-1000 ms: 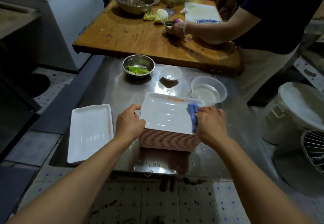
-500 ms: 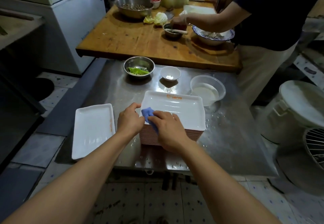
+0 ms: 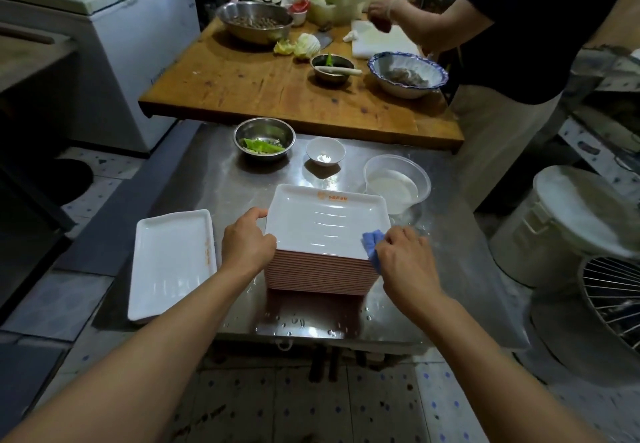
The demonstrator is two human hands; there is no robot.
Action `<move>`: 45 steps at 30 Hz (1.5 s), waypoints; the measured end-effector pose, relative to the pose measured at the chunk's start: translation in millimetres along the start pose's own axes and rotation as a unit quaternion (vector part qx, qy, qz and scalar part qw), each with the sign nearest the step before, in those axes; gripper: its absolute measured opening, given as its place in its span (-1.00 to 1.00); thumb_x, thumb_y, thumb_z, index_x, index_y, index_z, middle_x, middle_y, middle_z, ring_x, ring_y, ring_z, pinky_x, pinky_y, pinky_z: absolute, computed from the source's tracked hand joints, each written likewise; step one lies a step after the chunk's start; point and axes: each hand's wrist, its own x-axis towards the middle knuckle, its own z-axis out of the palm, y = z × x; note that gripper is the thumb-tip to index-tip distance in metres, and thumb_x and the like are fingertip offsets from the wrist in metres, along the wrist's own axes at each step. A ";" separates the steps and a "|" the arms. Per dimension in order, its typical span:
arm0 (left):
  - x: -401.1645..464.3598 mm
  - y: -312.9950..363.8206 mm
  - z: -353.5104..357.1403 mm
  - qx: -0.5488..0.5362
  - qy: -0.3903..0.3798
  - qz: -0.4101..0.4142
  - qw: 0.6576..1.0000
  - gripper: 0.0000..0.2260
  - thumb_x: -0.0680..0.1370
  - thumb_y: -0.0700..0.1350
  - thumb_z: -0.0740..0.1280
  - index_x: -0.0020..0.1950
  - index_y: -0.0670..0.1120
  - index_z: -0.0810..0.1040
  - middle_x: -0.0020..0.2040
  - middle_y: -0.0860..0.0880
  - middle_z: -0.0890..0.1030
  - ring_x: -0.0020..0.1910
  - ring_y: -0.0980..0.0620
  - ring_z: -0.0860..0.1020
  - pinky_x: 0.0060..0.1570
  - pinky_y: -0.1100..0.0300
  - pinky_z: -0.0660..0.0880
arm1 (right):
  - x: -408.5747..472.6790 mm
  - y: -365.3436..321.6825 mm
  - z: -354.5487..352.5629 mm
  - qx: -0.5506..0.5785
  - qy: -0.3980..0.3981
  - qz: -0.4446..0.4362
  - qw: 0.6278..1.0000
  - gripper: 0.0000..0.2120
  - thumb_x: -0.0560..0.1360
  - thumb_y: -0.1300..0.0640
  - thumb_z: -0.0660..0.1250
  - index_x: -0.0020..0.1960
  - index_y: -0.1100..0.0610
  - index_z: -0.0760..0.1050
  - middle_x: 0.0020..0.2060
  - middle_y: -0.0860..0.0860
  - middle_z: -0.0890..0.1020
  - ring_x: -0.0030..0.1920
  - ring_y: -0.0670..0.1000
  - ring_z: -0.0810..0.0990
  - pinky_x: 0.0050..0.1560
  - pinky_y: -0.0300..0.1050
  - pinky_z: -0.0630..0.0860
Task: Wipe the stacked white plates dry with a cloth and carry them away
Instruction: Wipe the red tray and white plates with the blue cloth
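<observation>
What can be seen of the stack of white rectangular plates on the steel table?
The stack of white rectangular plates stands level on the wet stainless steel table, many plates high, its edges showing as pinkish ribs. The top plate is glossy white with a shallow well and an orange logo at its far rim. The left hand holds its left edge; the right hand presses a small blue cloth on its near right corner.

Cloth (image 3: 373,242) mostly hidden under right hand (image 3: 403,262), orange plate print (image 3: 332,196) unreadable, other person (image 3: 512,44) cut off
</observation>
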 end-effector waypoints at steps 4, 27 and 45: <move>-6.3 3.7 -2.7 0.059 0.055 0.025 0.996 -0.65 0.50 -0.10 0.33 0.29 -0.01 0.46 0.06 -0.09 0.61 0.03 -0.14 0.54 -0.09 0.10 0.42 | -3.0 19.1 -10.1 0.107 0.041 0.075 0.991 -0.81 0.39 0.35 0.33 -0.04 0.15 0.57 0.00 0.08 0.55 0.01 0.09 0.47 -0.03 -0.08 0.40; -32.8 68.5 13.9 0.168 0.049 0.387 0.905 -0.89 0.45 -0.12 0.43 -0.13 -0.09 0.53 -0.25 -0.08 0.59 -0.26 -0.11 0.53 -0.31 0.16 0.27 | -16.7 39.5 -8.7 0.510 0.179 0.252 0.803 -0.97 0.47 0.16 0.38 -0.13 0.07 0.53 -0.19 -0.10 0.48 -0.24 -0.18 0.49 -0.28 -0.41 0.38; -44.6 77.8 -100.1 -0.346 0.022 0.104 0.932 -0.89 0.58 -0.18 0.27 -0.15 -0.10 0.49 -0.37 0.01 0.58 -0.40 0.11 0.53 -0.27 0.15 0.49 | 28.8 -25.5 -128.0 0.457 0.379 -0.030 0.804 -0.62 0.39 0.40 0.39 0.21 0.29 0.53 0.15 0.17 0.48 0.20 0.09 0.46 0.24 -0.05 0.42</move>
